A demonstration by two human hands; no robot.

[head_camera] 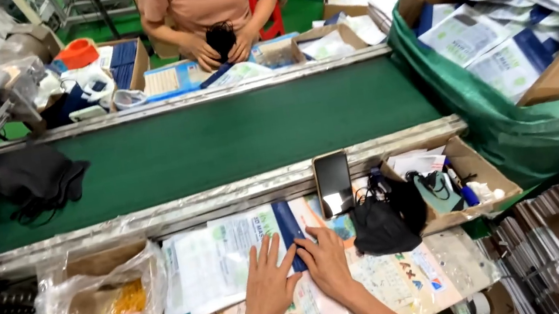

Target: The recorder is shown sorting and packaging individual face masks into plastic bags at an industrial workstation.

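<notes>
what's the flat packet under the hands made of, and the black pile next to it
The packet under the left hand and right hand looks like glossy printed plastic film, judging by its sheen. The black pile seems soft fabric with thin loops, matte and crumpled.

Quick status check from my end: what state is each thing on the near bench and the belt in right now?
Left hand: flat, palm down on the white packet.
Right hand: flat, pressing the packet's blue edge.
Phone: lying on the belt rail, screen dark.
Black masks: heaped beside the right hand.
Small cardboard box: open, holding oddments.
Green belt: bare in the middle.
</notes>
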